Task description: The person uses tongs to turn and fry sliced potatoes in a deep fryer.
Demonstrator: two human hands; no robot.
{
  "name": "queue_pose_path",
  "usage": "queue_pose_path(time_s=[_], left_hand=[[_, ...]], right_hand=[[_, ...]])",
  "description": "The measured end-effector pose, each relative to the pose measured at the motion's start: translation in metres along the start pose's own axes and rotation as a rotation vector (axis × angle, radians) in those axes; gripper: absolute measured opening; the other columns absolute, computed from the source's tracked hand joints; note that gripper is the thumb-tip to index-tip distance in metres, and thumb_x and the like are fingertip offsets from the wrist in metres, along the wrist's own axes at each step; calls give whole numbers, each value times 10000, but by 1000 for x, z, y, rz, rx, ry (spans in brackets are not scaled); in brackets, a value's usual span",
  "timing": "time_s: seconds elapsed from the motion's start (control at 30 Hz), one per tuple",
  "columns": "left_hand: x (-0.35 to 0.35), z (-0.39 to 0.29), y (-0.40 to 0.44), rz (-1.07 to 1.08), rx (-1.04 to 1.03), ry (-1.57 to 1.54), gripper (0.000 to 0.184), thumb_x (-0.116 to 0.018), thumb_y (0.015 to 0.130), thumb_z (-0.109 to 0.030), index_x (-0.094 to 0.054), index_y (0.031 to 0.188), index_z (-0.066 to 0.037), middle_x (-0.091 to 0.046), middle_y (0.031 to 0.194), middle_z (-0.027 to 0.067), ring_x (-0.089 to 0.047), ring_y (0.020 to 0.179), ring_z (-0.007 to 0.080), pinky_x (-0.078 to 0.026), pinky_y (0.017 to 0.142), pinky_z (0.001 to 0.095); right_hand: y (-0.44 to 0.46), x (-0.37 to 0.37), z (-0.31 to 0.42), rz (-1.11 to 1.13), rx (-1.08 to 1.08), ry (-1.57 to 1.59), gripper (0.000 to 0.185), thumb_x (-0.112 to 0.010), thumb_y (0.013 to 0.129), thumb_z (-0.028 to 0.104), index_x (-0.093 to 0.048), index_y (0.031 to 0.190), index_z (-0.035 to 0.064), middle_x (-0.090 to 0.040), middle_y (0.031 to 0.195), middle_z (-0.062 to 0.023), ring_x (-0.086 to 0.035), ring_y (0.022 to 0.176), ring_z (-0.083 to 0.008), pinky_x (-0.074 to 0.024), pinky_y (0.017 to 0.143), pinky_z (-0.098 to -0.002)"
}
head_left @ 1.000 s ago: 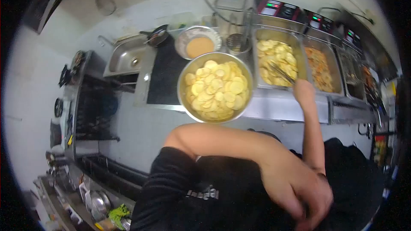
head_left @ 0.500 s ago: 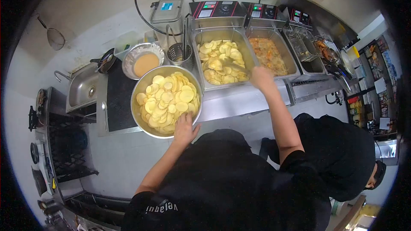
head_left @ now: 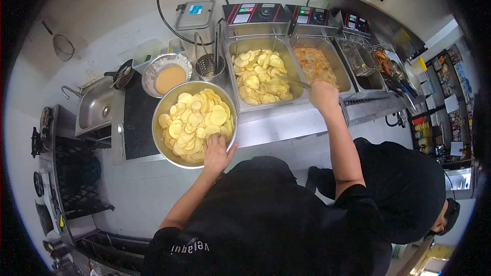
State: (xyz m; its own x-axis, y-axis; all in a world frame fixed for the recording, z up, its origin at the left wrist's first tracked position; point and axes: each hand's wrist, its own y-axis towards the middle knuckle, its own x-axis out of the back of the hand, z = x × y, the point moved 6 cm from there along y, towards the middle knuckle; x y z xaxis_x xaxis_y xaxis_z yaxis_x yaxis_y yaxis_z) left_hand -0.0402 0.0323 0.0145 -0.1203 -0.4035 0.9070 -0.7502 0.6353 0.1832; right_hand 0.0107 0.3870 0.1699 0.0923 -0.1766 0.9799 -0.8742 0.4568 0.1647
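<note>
Your left fingers point(head_left: 217, 140): among potato slices point(head_left: 192, 121), near-right rim of bowl point(head_left: 172, 157), grip unclear. Your right fingers point(head_left: 323, 90): clasping metal utensil point(head_left: 293, 80), long axis leftward into fryer point(head_left: 245, 44).

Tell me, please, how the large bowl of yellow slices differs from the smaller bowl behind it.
The large bowl is wider than the small bowl. The large bowl holds yellow slices; the small bowl, a tan mixture. The left hand reaches into the large bowl; no hand touches the small bowl. Both are round.
</note>
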Motion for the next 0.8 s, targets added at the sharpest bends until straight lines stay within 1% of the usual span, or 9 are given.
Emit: queue_pose_path(time_s=[0.07,0.13,0.2,0.3,0.4,0.47,0.57,0.7,0.8], left_hand=[[0,0,0,-3,3,2,477,-622,933,-474,-651,1075,-20,-552,1138,194,-515,1124,373,-353,1033,517],[-2,-1,-1,0,-4,0,470,-624,933,-470,-653,1070,-22,-552,1139,192,-514,1126,371,-349,1034,523],[-7,2,0,93,37,-46,506,-601,945,-477,-630,1121,-3,-545,1200,194,-473,1232,378,-311,1078,645],[-6,2,-1,102,32,-31,501,-595,949,-473,-638,1114,-1,-546,1215,193,-465,1252,379,-308,1076,647],[-6,1,0,112,34,-33,498,-598,949,-467,-636,1118,0,-549,1217,197,-461,1261,380,-299,1078,653],[-6,0,-2,101,25,-26,490,-603,947,-459,-641,1109,2,-554,1210,195,-465,1256,381,-300,1076,651],[-4,1,-2,71,16,-18,474,-614,941,-445,-651,1089,4,-565,1195,187,-474,1241,380,-304,1070,646],[-2,0,-3,40,6,-13,451,-629,932,-427,-665,1061,4,-576,1180,172,-486,1212,378,-317,1057,634],[-3,2,-4,45,-2,-4,442,-631,930,-419,-655,1071,-1,-574,1170,172,-491,1196,377,-316,1059,636]], right_hand=[[-7,14,-2,6,-36,-25,130,-615,785,95,-738,769,57,-714,763,-192,-731,747,-351,-588,664,-437],[-1,-2,-4,-3,-17,-29,124,-621,780,96,-738,772,56,-711,754,-190,-730,737,-348,-587,652,-436],[2,-13,-1,-23,8,-35,119,-627,775,98,-738,775,56,-708,745,-187,-729,727,-345,-586,640,-435],[6,-10,22,-65,58,-48,116,-623,779,87,-735,771,56,-709,743,-173,-729,720,-339,-584,621,-431],[5,3,54,-84,84,44,111,-623,793,81,-731,782,60,-710,749,-155,-730,708,-327,-586,629,-426],[12,-7,70,-17,116,-11,103,-628,798,76,-730,803,64,-718,800,-149,-730,722,-315,-586,640,-413],[17,-9,88,-82,159,-8,108,-631,803,71,-734,835,72,-721,847,-151,-735,764,-307,-588,656,-404],[29,-21,86,-25,183,-57,114,-624,821,87,-737,841,90,-722,883,-156,-738,800,-305,-589,666,-406],[32,-14,68,33,119,-20,102,-642,818,109,-735,840,75,-722,880,-184,-735,815,-323,-585,685,-424]])
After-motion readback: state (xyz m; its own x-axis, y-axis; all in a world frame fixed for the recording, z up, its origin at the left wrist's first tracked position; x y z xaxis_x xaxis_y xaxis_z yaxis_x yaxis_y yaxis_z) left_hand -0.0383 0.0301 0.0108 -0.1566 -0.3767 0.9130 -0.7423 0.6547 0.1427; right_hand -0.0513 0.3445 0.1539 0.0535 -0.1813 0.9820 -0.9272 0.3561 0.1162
